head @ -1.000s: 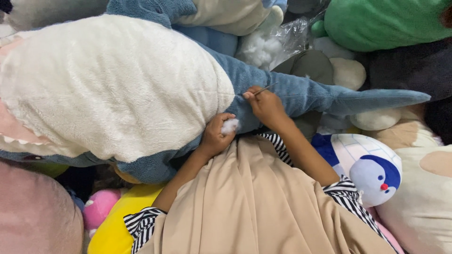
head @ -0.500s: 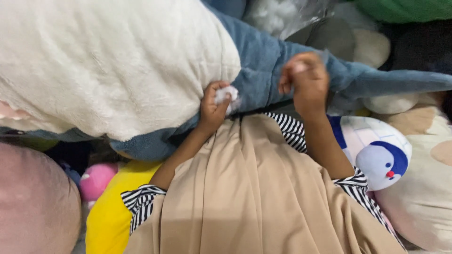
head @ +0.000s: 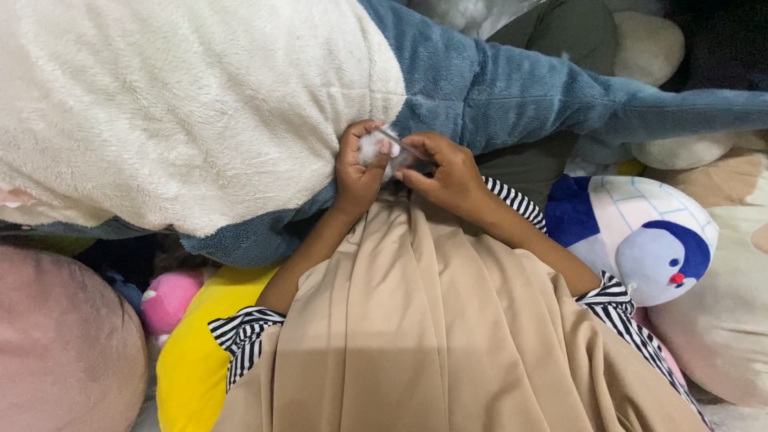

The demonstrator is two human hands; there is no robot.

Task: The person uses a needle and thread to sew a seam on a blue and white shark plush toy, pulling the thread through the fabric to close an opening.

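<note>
The big plush shark (head: pixel 240 112) lies across the person's lap and serves as the landmark here: its long axis runs nearly level across the view, white belly (head: pixel 160 104) turned up toward the camera at the left, blue body narrowing toward the tail (head: pixel 680 104) that points off to the right edge. Below the shark's belly at the far left sits a pink cushion (head: pixel 64 352), and next to it a small pink plush (head: pixel 168 300) and a yellow plush (head: pixel 192 360) tuck under the shark's lower flank. At the shark's underside, where white pile meets blue along the seam, the left hand (head: pixel 360 172) is curled shut around a tuft of white stuffing (head: pixel 372 148), pressing it against the fabric at the opening. Just right of it, touching the same spot, the right hand (head: pixel 448 176) pinches a thin, pale stick-like tool (head: pixel 408 152) between thumb and fingers, its tip aimed left toward the tuft. Judging from this, the body already looks full and rounded, so the filling seems mostly done; the seam gap is open with stuffing showing, so the last wad has yet to go in and the closing remains. Below the shark's tail, to the right, a blue-and-white penguin plush (head: pixel 640 232) rests beside the beige garment (head: pixel 448 336).
</note>
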